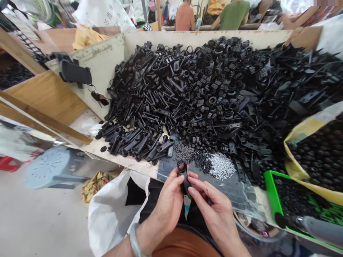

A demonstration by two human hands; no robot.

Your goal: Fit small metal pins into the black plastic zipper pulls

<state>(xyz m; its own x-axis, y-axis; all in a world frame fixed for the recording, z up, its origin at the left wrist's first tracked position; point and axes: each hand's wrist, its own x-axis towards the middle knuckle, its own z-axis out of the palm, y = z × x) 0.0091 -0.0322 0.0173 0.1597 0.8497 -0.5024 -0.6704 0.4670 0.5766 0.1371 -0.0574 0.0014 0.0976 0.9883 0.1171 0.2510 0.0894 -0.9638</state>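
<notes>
My left hand [168, 200] is closed around a black plastic handle-like part [184, 180] with a ring at its upper end. My right hand [211, 203] pinches the same part lower down between thumb and fingers. A small dark item, too hidden to name, shows under the curled fingers of that hand. Just beyond both hands, on a grey sheet [167, 167], lie small grey springs or screws [184, 151], tiny black pieces [200, 159] and a heap of silvery pins [221, 166].
A large heap of black plastic parts [193, 89] fills the bin. Similar handles [136, 142] lie at its front left. A green tray [270, 189] and a yellow-edged sack of black balls [318, 153] stand right. A white sack [107, 210] hangs left, beside a blue stool [48, 164]. People sit beyond.
</notes>
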